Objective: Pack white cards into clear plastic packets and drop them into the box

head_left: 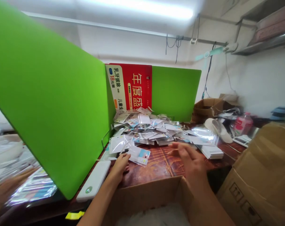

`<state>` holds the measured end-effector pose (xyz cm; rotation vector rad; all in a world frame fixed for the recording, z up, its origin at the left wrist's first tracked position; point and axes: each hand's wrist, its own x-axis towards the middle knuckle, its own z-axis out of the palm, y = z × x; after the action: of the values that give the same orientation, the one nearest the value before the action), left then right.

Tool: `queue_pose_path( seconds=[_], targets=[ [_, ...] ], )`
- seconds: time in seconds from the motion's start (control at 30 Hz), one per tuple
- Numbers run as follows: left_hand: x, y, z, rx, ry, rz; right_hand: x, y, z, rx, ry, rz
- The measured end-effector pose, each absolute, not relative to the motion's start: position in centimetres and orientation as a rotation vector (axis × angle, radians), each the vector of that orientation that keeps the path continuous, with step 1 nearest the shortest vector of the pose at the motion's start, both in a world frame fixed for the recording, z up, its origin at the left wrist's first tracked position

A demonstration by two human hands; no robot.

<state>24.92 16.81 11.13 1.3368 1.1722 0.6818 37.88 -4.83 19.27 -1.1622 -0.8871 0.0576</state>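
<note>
Plastic packet (139, 155) at 11 o'clock, your left hand (120, 164) touching it, grip unclear; your right hand (191, 160) spread, empty, at 1 o'clock. The heap (147, 130) at 12 looks big: most work likely left.

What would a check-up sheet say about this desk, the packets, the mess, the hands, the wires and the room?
Surface: reddish-brown wooden table, partly covered.
Job's things: pile of clear packets at the back; one lone packet lies apart, nearer.
Clutter: flat white device, stack of white cards, pink bottle, open cardboard box at the near edge.
Hands: left hand touches the lone packet's edge, grip unclear; right hand blurred, fingers open, holding nothing.
Cables: dark cables hang from an overhead rail.
Surroundings: green dividers, red poster, big carton on the right.
</note>
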Motion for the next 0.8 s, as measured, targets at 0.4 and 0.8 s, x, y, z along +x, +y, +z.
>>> queue_pose_path(
  seconds=[0.4,0.8],
  targets=[
    [26.3,17.9,10.3,0.961,1.111,0.656,38.3,-1.7,15.7,-1.51,-1.179,0.241],
    [26.3,17.9,9.2,1.054,1.128,0.782,39.8,8.4,10.1,-2.249,-1.744,0.07]
  ],
)
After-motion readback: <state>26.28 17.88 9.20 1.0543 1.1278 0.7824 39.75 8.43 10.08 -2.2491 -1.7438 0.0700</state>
